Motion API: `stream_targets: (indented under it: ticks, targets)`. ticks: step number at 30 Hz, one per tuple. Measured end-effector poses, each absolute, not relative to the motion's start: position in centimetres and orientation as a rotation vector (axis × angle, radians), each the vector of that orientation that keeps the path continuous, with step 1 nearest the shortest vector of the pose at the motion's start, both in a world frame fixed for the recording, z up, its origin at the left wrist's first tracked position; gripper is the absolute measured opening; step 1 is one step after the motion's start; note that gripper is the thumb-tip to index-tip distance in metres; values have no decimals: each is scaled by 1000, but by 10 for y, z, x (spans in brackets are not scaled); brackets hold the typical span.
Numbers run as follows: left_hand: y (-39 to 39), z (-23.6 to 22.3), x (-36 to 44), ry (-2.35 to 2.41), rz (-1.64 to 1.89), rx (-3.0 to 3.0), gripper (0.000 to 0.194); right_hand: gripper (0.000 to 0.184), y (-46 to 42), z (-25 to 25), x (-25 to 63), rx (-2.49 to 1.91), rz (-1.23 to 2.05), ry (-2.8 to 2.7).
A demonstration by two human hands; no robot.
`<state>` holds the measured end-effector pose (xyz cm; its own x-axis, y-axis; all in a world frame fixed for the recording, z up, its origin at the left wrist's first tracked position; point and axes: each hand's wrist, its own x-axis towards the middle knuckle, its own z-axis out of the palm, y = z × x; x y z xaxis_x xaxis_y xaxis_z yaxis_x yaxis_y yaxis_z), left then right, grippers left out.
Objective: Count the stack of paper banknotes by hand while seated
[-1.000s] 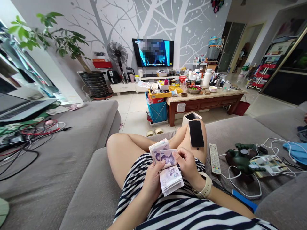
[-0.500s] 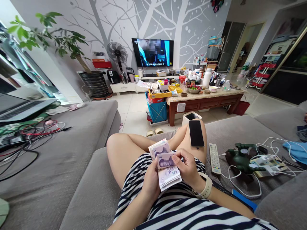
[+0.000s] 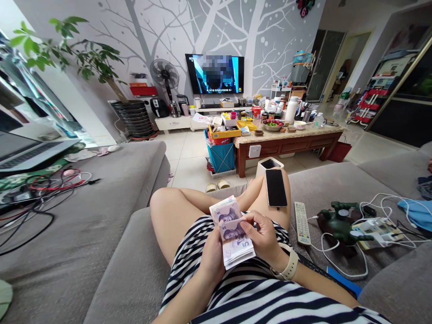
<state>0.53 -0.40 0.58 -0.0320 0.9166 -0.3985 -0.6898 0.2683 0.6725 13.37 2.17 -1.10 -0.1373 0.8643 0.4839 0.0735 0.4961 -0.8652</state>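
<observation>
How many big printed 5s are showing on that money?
3: the upper 5 at left, the middle 5 just below it, and the lower 5 at right. More may be hidden within the banknotes.

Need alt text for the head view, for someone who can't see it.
The left hand holds a stack of banknotes, the front ones purple 5s, over striped clothing, while the right hand pinches one note. A phone rests on the right leg and a remote control on the grey sofa. Beyond are a cluttered coffee table and a lit television.
</observation>
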Motion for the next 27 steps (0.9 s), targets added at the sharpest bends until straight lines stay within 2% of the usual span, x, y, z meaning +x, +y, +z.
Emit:
stream_targets:
  ticks: [13, 23, 27]
  targets:
    - [-4, 4, 4, 839, 1290, 277, 30, 30, 21, -13, 135, -789, 852, -1547]
    - [-3, 2, 4, 806, 1323, 314, 28, 44, 19, -9, 135, -637, 906, -1528]
    - [-3, 1, 3, 834, 1308, 332, 28, 38, 21, -11, 136, -703, 895, -1544]
